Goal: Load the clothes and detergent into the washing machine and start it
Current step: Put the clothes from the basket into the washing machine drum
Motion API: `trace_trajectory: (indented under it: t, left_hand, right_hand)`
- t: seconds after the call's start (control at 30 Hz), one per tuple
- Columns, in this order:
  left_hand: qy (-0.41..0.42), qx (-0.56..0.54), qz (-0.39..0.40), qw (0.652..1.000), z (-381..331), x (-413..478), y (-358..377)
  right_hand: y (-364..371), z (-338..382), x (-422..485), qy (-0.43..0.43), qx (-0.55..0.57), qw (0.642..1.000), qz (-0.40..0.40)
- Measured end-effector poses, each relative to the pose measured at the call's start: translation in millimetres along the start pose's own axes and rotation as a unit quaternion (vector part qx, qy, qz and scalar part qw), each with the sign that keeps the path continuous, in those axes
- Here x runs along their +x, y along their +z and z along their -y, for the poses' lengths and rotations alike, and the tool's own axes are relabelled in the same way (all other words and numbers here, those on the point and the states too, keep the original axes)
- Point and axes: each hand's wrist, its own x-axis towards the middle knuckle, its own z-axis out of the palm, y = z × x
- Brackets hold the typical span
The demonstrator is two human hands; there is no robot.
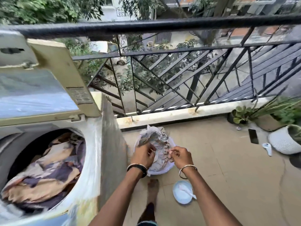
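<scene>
Two hands work together here: our left hand (pixel 143 154) and right hand (pixel 180 156) each have fingers curled into the pale printed clothes (pixel 154 139) heaped in the white basket (pixel 160 173) on the balcony floor (pixel 219 160). Just beside the basket, a bowl of white powder (pixel 179 197), likely the detergent, sits untouched with its scoop (pixel 187 190). Left, the washing machine (pixel 92 144) stands lid (pixel 61 75) up, its drum (pixel 24 150) already holding a tan-and-purple load (pixel 45 173). We judge loading partway done; detergent, closing and starting remain.

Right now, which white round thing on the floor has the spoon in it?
The small bowl beside the foot, with white powder. The basket holds clothes; the ribbed pot holds a plant.
</scene>
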Motion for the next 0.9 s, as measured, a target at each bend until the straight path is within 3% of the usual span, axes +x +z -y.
trace_trajectory:
  t: [0.2, 0.4, 0.77, 0.9]
  left_hand:
    - [-0.063, -0.004, 0.036, 0.997, 22.9, 94.6, 52.0]
    - [-0.129, 0.012, 0.055, 0.99, 60.4, 185.0, 96.6]
    - [-0.165, 0.027, 0.073, 0.983, 147.6, 301.0, 172.2]
    - [-0.17, 0.029, 0.075, 0.982, 173.5, 313.3, 190.2]
  right_hand:
    - [15.9, -56.6, 107.6, 0.081, -0.05, 0.994, 0.052]
    - [42.3, -68.9, 210.0, 0.13, -0.119, 0.982, 0.075]
    - [129.2, -130.2, 363.2, 0.093, -0.189, 0.974, 0.085]
    - [156.0, -149.2, 384.2, 0.09, -0.274, 0.955, 0.064]
